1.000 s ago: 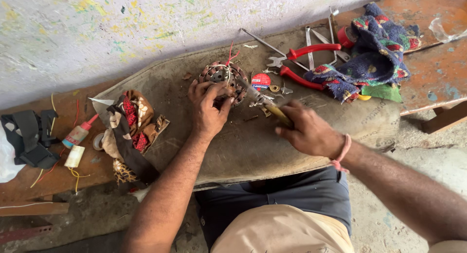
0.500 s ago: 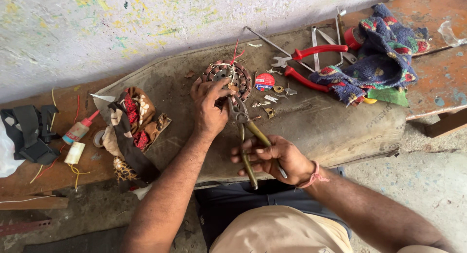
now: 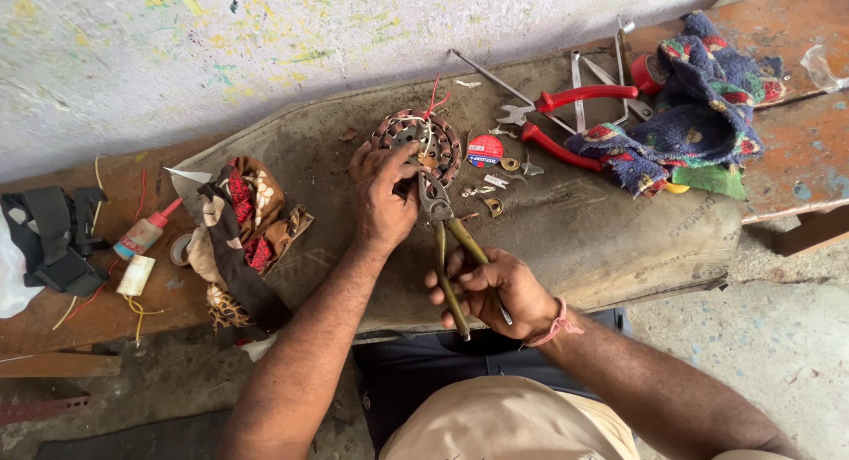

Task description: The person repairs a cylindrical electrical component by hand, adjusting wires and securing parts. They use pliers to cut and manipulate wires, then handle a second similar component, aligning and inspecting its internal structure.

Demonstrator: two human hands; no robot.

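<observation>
Pliers sit gripped in my right hand, nose at the wire coil in the upper middle of the frame. My left hand presses on the coil. I judge the winding mostly intact, wires uncut.

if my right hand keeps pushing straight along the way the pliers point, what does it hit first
Most likely the round wound coil: the right hand aims the pliers up at it, their nose already at its lower edge beside the left hand. Actual contact is unclear.
</observation>
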